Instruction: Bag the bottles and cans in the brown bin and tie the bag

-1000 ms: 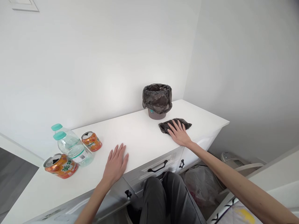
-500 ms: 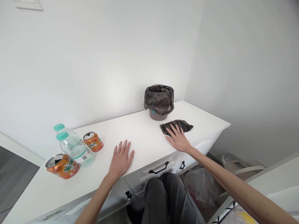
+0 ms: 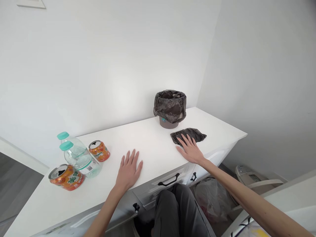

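My left hand lies flat on the white countertop, fingers stretched out, holding nothing. To its left stand two clear plastic bottles with teal caps, the nearer bottle partly covering the farther bottle. An opened orange soda can is in front of them, and a second soda can is to their right. My right hand rests open, its spread fingertips on a folded black plastic bag. Behind that bag is a small trash bin lined with a black bag.
White walls border the counter at the back and right. Drawers with black handles are below its front edge, above my knees. A clear plastic bag and a pale appliance sit low on the right.
Both hands keep their places on the counter and the black bag. The view has shifted slightly, with everything appearing a little lower and further right.
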`<act>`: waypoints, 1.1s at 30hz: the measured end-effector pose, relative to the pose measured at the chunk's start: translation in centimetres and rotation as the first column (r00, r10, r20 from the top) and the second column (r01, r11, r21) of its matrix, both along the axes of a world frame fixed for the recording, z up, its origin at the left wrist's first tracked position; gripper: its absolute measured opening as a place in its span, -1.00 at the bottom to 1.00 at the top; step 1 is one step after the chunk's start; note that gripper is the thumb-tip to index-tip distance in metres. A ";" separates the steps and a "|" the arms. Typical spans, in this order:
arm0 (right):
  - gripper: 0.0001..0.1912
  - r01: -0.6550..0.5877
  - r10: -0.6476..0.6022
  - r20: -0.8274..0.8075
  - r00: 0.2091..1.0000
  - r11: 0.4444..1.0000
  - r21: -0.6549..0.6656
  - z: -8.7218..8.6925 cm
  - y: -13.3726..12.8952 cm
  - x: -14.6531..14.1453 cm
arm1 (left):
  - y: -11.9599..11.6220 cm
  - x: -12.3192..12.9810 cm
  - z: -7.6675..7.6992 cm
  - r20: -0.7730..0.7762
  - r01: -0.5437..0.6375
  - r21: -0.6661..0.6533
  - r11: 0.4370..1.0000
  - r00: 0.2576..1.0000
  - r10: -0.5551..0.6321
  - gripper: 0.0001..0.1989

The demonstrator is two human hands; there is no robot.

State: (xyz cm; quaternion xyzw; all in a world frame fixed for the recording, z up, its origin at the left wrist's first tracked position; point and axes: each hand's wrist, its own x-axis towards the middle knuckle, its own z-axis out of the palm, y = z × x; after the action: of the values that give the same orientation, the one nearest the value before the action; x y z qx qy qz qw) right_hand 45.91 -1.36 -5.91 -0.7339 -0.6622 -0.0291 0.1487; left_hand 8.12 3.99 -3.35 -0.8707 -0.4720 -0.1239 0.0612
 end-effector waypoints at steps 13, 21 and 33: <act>-0.41 -0.183 0.218 -0.043 0.975 0.899 0.397 5.5 0.4 0.8 | -0.1 -0.2 0.3 0.021 -0.004 0.008 1.000 1.000 0.004 -0.36; -0.34 -0.102 0.151 -0.074 0.986 0.888 0.448 19.5 8.5 2.5 | -0.3 -0.5 0.7 0.054 0.010 0.004 1.000 0.998 -0.010 -0.39; -0.62 0.018 0.063 -0.259 0.964 0.954 0.300 20.7 14.7 1.1 | -0.4 -0.7 0.6 0.042 -0.012 -0.024 1.000 0.999 0.013 -0.37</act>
State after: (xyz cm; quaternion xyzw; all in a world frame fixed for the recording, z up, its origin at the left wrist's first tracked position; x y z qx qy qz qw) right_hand 47.05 13.32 14.78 -0.6924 -0.6325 -0.0286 0.3460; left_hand 7.40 3.55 -2.74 -0.8656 -0.4800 -0.1362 0.0417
